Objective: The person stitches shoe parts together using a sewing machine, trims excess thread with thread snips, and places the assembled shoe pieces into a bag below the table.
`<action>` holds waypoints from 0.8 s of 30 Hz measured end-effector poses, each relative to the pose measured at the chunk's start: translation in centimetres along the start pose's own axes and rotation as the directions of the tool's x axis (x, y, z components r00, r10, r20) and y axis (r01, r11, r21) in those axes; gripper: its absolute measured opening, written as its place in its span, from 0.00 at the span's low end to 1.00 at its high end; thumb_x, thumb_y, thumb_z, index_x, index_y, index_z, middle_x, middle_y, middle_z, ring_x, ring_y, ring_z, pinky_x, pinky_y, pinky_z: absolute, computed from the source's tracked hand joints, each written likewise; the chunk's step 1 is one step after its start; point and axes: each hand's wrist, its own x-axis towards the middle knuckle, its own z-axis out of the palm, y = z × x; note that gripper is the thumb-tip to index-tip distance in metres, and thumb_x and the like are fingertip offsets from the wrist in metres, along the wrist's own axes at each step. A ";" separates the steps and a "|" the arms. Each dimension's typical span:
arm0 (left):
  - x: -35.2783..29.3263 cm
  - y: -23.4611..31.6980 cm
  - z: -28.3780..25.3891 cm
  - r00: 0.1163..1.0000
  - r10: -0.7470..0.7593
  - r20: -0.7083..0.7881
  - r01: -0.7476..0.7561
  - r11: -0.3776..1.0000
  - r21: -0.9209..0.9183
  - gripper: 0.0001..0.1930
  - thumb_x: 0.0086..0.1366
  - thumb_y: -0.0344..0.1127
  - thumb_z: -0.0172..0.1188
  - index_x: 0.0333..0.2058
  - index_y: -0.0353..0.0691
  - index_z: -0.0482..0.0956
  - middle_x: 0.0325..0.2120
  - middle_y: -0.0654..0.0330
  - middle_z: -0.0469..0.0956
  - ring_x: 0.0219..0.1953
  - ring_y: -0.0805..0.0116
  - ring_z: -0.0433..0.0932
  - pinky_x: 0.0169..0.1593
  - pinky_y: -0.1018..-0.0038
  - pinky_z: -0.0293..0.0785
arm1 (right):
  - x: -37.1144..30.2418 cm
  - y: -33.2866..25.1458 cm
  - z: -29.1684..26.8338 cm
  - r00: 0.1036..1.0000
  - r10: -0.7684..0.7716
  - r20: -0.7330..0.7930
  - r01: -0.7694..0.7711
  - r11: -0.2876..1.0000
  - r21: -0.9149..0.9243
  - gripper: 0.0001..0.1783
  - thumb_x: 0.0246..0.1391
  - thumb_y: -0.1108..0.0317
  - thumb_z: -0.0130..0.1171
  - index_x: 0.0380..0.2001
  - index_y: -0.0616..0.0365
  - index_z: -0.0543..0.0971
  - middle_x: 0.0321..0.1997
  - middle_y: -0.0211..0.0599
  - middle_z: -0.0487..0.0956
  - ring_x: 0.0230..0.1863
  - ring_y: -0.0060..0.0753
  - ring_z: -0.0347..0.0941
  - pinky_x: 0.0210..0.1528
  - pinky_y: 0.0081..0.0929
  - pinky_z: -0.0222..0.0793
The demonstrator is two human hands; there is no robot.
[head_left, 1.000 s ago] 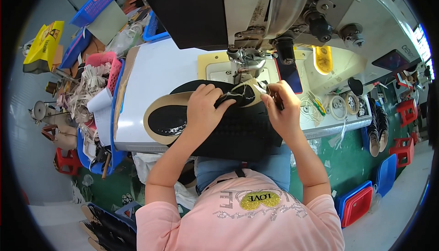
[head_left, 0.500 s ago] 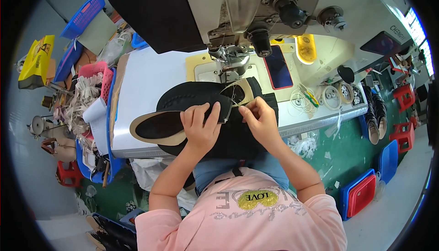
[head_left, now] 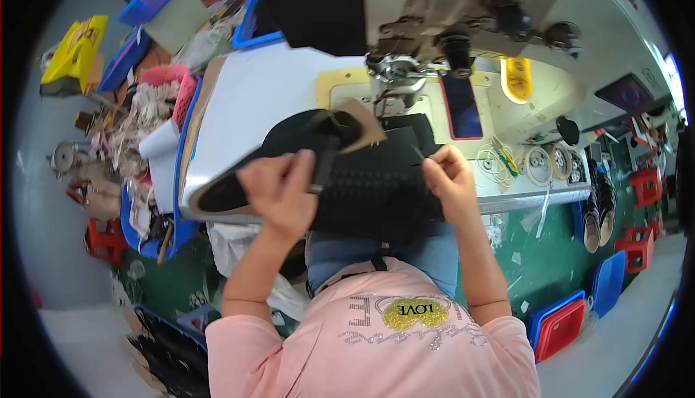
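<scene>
On the person's side of the sewing machine (head_left: 441, 7), the left hand (head_left: 279, 191), blurred, holds a beige-lined black shoe upper (head_left: 293, 136) with curled fingers; the right hand (head_left: 450, 173) pinches a thin pointed tool (head_left: 418, 152) between narrowed fingertips

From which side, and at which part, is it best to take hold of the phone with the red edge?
Probably grip the phone by its long sides at the near end, coming from the near side and above: it lies flat, pointing away, and the machine head crowds its far end. The right hand is nearer.
</scene>
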 end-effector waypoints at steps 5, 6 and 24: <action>-4.9 -8.5 -11.0 0.389 -0.903 0.184 0.840 0.266 -0.473 0.07 0.64 0.35 0.56 0.35 0.37 0.78 0.27 0.62 0.77 0.28 0.69 0.75 0.34 0.74 0.73 | -2.6 0.6 -1.2 0.991 -0.062 0.115 0.098 0.931 -0.351 0.04 0.58 0.70 0.53 0.31 0.59 0.73 0.22 0.23 0.67 0.24 0.10 0.60 0.26 0.12 0.55; -7.4 -10.2 -12.5 0.270 -0.880 0.391 0.755 -0.059 -0.653 0.08 0.65 0.36 0.56 0.36 0.38 0.77 0.29 0.63 0.77 0.29 0.72 0.76 0.35 0.76 0.75 | -3.2 1.0 -1.6 0.986 -0.060 0.155 0.127 0.876 -0.465 0.07 0.60 0.70 0.52 0.29 0.60 0.74 0.21 0.22 0.66 0.22 0.10 0.59 0.24 0.12 0.53; -41.4 -7.5 -3.5 -0.545 -0.687 0.480 0.773 -0.634 -0.029 0.14 0.63 0.41 0.56 0.35 0.33 0.79 0.31 0.55 0.81 0.37 0.65 0.78 0.42 0.70 0.73 | -6.9 3.7 -2.7 0.984 0.175 0.027 -0.117 0.755 -0.645 0.08 0.55 0.71 0.56 0.33 0.66 0.78 0.26 0.31 0.78 0.26 0.14 0.69 0.30 0.16 0.64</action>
